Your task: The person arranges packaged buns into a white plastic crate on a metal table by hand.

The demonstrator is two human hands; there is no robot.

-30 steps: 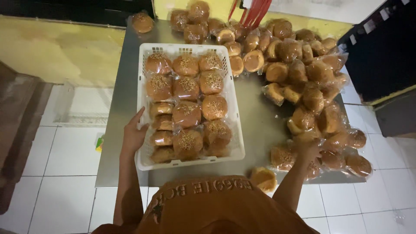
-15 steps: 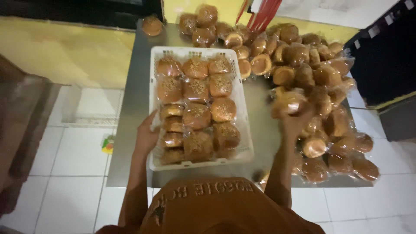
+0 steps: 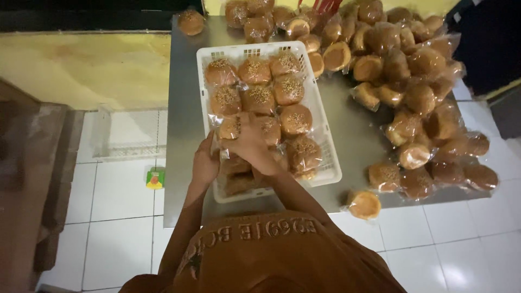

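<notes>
A white plastic crate (image 3: 330, 160) stands on a steel table (image 3: 183, 103), filled with plastic-wrapped sesame buns (image 3: 255, 71). My right hand (image 3: 254, 145) is inside the crate near its front left, fingers closed over a wrapped bun pack (image 3: 232, 128) that it presses down among the others. My left hand (image 3: 204, 164) rests at the crate's left rim, beside that pack, fingers loosely apart and holding nothing that I can see. My orange shirt hides the table's front edge below the crate.
A large heap of wrapped buns (image 3: 412, 81) covers the table's right and far side. One bun pack (image 3: 363, 204) lies near the front edge, another (image 3: 191, 21) at the far left corner. On the tiled floor left of the table are a small green box (image 3: 155, 178) and a white grid tray (image 3: 127, 135).
My right hand picked a bun pack from the heap on the right, carried it left and set it down in the crate. My left hand stayed at the crate's left rim.
</notes>
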